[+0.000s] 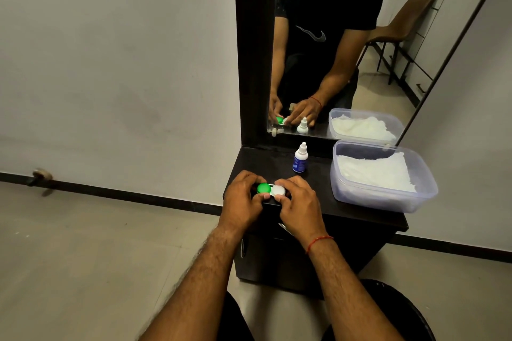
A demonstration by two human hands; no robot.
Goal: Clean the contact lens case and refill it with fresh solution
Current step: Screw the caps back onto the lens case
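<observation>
A contact lens case sits near the front left of the dark dresser top [318,196], with a green cap [263,188] on its left well and a white cap [278,191] on its right. My left hand [242,199] curls its fingers and thumb round the green side. My right hand [299,203] grips the white cap with curled fingers. A small blue solution bottle [300,159] with a white dropper cap stands upright behind the case, apart from both hands.
A clear plastic tub [388,196] holding white tissue stands at the right of the dresser top. A tall mirror [332,50] rises behind, reflecting a person and a brown chair. White wall and tiled floor lie to the left.
</observation>
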